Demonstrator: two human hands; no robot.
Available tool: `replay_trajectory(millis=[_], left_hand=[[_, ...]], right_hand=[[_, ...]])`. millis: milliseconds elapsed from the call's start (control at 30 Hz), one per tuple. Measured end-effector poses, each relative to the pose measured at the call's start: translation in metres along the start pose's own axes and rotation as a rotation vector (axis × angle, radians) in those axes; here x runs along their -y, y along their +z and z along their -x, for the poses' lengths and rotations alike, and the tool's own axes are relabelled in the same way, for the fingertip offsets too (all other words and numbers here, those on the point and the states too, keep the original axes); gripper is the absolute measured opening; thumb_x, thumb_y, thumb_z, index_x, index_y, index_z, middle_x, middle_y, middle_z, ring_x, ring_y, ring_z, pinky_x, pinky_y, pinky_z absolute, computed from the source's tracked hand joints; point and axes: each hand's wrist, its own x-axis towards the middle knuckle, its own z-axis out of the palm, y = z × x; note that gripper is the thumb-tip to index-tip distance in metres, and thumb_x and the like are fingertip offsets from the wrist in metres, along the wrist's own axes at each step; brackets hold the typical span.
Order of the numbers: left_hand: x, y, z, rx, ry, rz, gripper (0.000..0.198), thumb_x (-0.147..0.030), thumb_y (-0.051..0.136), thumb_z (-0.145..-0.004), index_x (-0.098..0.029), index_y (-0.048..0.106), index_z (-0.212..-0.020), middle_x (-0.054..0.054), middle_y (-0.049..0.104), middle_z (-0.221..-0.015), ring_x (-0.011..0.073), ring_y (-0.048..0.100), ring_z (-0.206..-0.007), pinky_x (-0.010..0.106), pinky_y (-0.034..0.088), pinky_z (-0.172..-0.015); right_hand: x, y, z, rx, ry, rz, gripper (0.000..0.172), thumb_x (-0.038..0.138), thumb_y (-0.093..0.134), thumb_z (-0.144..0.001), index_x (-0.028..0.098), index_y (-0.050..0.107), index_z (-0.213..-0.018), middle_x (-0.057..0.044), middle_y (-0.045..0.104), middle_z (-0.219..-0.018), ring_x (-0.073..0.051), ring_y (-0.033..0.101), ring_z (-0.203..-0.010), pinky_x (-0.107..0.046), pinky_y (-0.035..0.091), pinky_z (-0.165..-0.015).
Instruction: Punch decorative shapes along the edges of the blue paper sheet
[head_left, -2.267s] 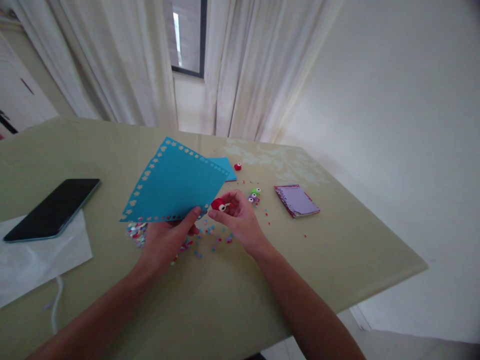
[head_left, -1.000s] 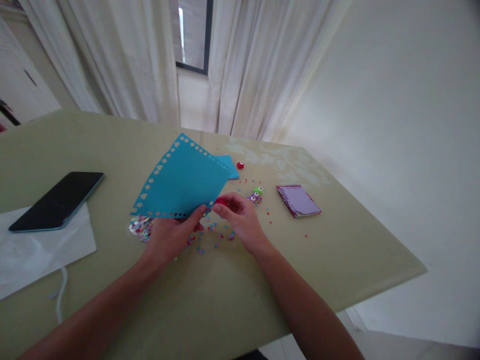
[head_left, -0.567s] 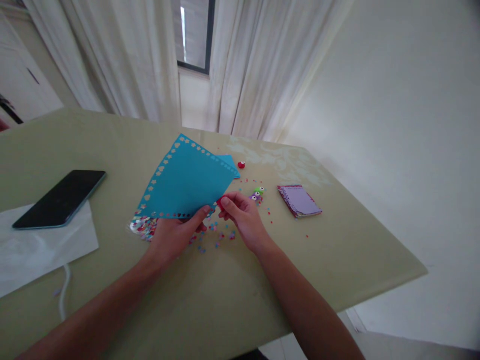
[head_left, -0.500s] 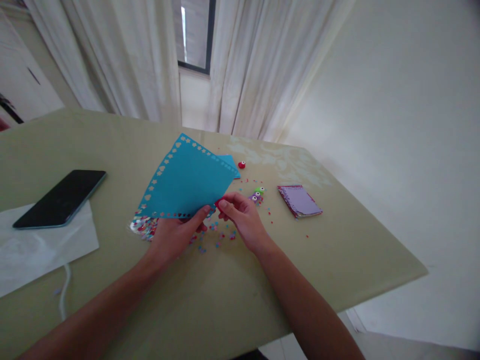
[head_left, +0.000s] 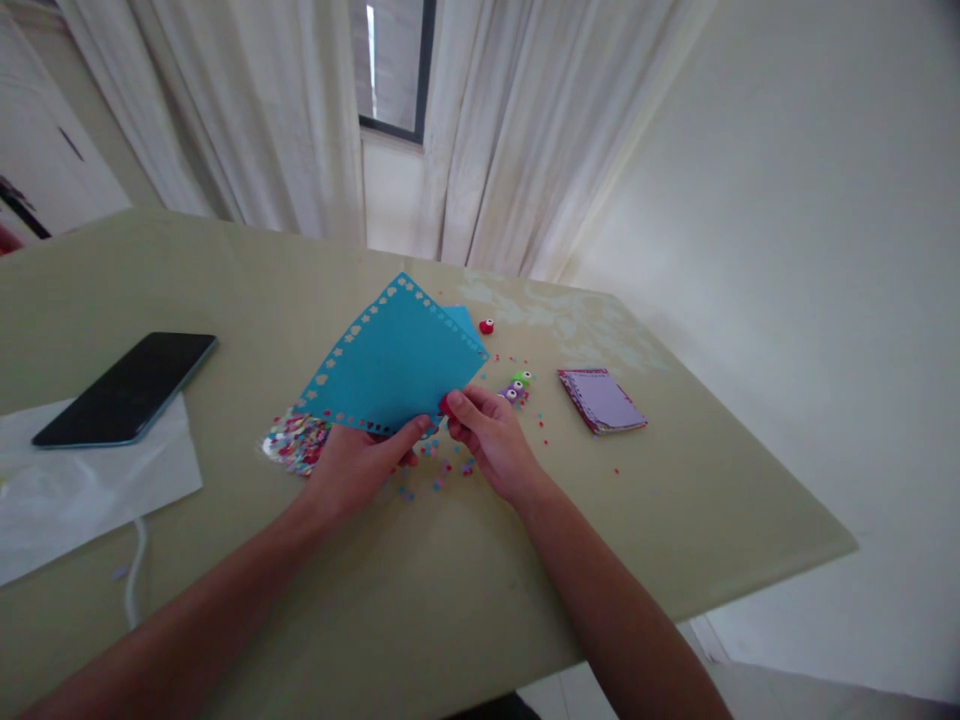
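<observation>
A blue sheet of paper [head_left: 397, 355] with small shapes cut out along its edges is held above the table by my left hand [head_left: 367, 460], thumb on top at its near edge. My right hand [head_left: 487, 435] pinches a small red punch [head_left: 445, 404] at the sheet's near right corner. Behind the sheet lies more blue paper [head_left: 463, 320]. Loose colourful paper bits [head_left: 442, 475] are scattered beneath my hands, and a heap of confetti [head_left: 294, 442] lies to the left of my left hand.
A red punch [head_left: 487, 326] stands farther back, with green [head_left: 522, 379] and purple [head_left: 512, 393] ones nearer. A stack of lilac paper [head_left: 602, 401] lies right. At left, a black phone [head_left: 127, 390] rests on a white sheet [head_left: 161, 465] beside a white cable [head_left: 135, 575].
The blue sheet has shifted right and tilted, uncovering more of the confetti heap. My right hand and the red punch have moved slightly right.
</observation>
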Motion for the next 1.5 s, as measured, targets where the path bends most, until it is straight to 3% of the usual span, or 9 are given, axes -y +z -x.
replay_trajectory(millis=[167, 333, 533, 1167, 1367, 1500], left_hand=[[0.005, 0.0, -0.001, 0.056, 0.053, -0.022, 0.034, -0.051, 0.075, -0.075, -0.026, 0.061, -0.056, 0.0, 0.061, -0.048, 0.0219, 0.066, -0.054, 0.028, 0.048, -0.049], [0.011, 0.0, -0.004, 0.067, 0.098, -0.021, 0.031, -0.051, 0.074, -0.078, -0.024, 0.067, -0.064, -0.001, 0.066, -0.053, 0.0171, 0.06, -0.048, 0.027, 0.047, -0.049], [0.014, 0.0, -0.004, 0.069, 0.102, -0.005, 0.03, -0.053, 0.074, -0.078, -0.023, 0.071, -0.074, 0.0, 0.069, -0.057, 0.0181, 0.062, -0.049, 0.028, 0.048, -0.049], [0.013, 0.001, -0.004, 0.068, 0.075, -0.029, 0.03, -0.051, 0.074, -0.077, -0.024, 0.067, -0.064, 0.0, 0.066, -0.054, 0.0175, 0.059, -0.048, 0.029, 0.049, -0.052], [0.01, -0.001, -0.001, 0.056, 0.058, -0.048, 0.035, -0.052, 0.073, -0.077, -0.025, 0.065, -0.057, 0.001, 0.064, -0.053, 0.0184, 0.059, -0.05, 0.028, 0.046, -0.049], [0.01, -0.003, 0.0, -0.026, -0.014, -0.101, 0.041, -0.056, 0.074, -0.078, -0.025, 0.064, -0.053, 0.001, 0.062, -0.05, 0.0178, 0.055, -0.046, 0.028, 0.041, -0.044]], right_hand=[[0.0, 0.0, 0.0, -0.016, -0.004, 0.006, 0.051, 0.065, 0.092, -0.074, 0.021, 0.065, -0.075, 0.005, 0.052, -0.066, -0.01, 0.043, -0.059, -0.027, 0.031, -0.058], [-0.002, 0.0, 0.0, -0.015, 0.013, 0.009, 0.053, 0.066, 0.092, -0.072, 0.021, 0.064, -0.075, 0.005, 0.053, -0.064, -0.01, 0.042, -0.058, -0.028, 0.029, -0.057], [-0.003, 0.001, 0.001, -0.012, 0.014, 0.021, 0.053, 0.064, 0.091, -0.074, 0.021, 0.061, -0.073, 0.006, 0.052, -0.06, -0.01, 0.041, -0.056, -0.028, 0.028, -0.056], [-0.003, 0.004, -0.001, -0.049, 0.027, 0.002, 0.056, 0.065, 0.094, -0.067, 0.022, 0.058, -0.067, 0.007, 0.047, -0.055, -0.009, 0.034, -0.052, -0.029, 0.023, -0.053], [0.002, 0.003, -0.001, -0.007, 0.077, -0.048, 0.053, 0.064, 0.094, -0.067, 0.02, 0.066, -0.076, 0.003, 0.061, -0.068, -0.01, 0.043, -0.057, -0.027, 0.031, -0.055], [0.011, -0.007, -0.003, -0.064, -0.034, 0.035, 0.04, 0.05, 0.094, -0.071, 0.022, 0.071, -0.089, 0.0, 0.072, -0.083, -0.013, 0.055, -0.067, -0.027, 0.041, -0.063]])
